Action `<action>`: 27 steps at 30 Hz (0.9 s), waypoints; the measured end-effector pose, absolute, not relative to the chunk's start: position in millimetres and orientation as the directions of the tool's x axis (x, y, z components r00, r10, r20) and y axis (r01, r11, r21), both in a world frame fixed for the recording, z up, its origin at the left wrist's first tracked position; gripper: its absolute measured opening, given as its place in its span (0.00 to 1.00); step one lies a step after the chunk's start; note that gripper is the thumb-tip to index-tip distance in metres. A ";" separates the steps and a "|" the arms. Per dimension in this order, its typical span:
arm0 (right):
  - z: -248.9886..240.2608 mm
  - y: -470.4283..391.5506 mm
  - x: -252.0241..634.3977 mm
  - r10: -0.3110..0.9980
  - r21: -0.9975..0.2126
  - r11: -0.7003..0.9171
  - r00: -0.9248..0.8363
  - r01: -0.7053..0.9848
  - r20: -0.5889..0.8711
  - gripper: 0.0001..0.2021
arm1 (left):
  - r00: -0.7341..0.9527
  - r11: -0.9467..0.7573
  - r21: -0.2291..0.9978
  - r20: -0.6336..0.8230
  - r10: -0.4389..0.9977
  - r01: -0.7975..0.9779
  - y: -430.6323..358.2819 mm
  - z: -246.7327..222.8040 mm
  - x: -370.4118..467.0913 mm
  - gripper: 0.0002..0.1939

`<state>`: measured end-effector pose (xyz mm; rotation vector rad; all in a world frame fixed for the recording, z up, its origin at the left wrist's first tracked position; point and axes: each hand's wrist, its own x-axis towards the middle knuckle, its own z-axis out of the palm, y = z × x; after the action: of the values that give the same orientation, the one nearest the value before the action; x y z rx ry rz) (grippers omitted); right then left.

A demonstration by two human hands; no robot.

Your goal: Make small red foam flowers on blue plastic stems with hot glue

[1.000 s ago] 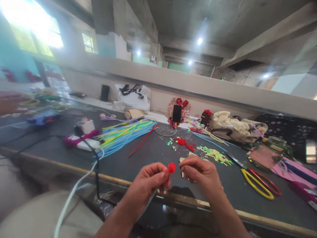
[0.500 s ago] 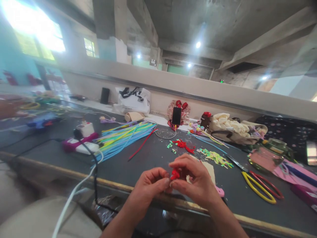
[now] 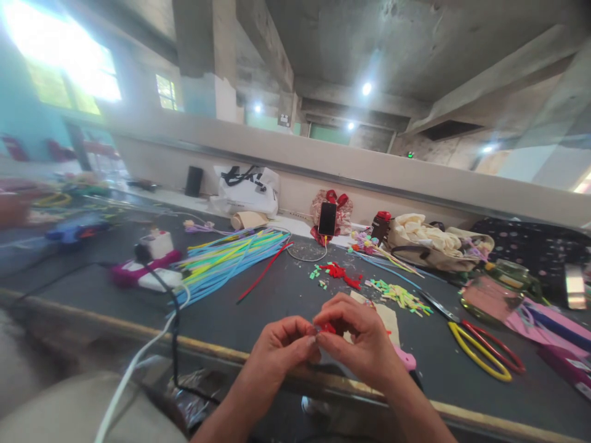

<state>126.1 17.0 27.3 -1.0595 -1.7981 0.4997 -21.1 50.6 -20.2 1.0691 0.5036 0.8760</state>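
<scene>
Near the front edge of the table, a small red fuzzy piece [image 3: 328,328] sits between the fingertips of both hands, mostly covered. My right hand [image 3: 360,335] pinches it with thumb and index finger, the other fingers curled over. Thumb and fingers pressed together, my left hand [image 3: 284,346] meets it from the left; its fingertips touch the piece or something tiny at its end. Under my right hand lie a beige sheet [image 3: 386,319] and a pink-handled tool [image 3: 406,358], partly hidden. Cut red bits [image 3: 340,272] and yellow-green bits [image 3: 399,296] lie beyond the hands.
A bundle of coloured pipe cleaners [image 3: 235,261] and one red pipe cleaner [image 3: 264,272] lie left of centre. Scissors [image 3: 480,352] and a glass jar [image 3: 493,292] stand right. A power strip [image 3: 159,278] with cables is left; a phone [image 3: 327,218] leans at the back.
The fingers have closed further around the red piece, so less of it shows. My right hand has shifted slightly down and the view has moved a little.
</scene>
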 end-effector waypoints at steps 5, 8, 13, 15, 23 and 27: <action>29.8 15.7 125.8 0.860 -0.725 0.502 -0.183 0.471 0.477 0.08 | 0.553 0.197 0.912 0.039 0.832 -0.360 49.6 -17.1 -18.2 0.06; 28.3 16.2 131.9 0.903 -0.804 0.430 -0.176 0.411 0.393 0.23 | 0.511 0.185 0.911 0.033 0.859 -0.369 46.3 -13.6 -16.3 0.08; 13.4 29.8 151.7 0.975 -0.945 0.170 -0.091 -0.278 0.203 0.19 | 0.401 0.131 0.941 0.007 0.916 -0.313 50.9 -6.9 -22.2 0.07; 6.9 36.4 158.4 0.995 -0.865 0.034 -0.062 -0.500 0.075 0.19 | 0.314 0.008 0.977 0.060 0.947 -0.212 63.6 -2.0 -25.1 0.07; -6.7 39.5 167.8 0.998 -0.737 -0.011 0.039 -0.676 -0.050 0.13 | 0.248 -0.353 0.828 0.266 0.932 0.436 125.1 -0.9 -6.9 0.08; -12.2 38.7 167.7 0.998 -0.768 0.022 0.053 -0.640 -0.016 0.08 | 0.261 -0.312 0.863 0.219 0.940 0.398 128.6 -14.3 -5.3 0.07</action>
<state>167.7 38.7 -12.2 -0.7098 -0.6499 1.4183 -5.3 128.6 -14.3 1.8436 1.2164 0.9985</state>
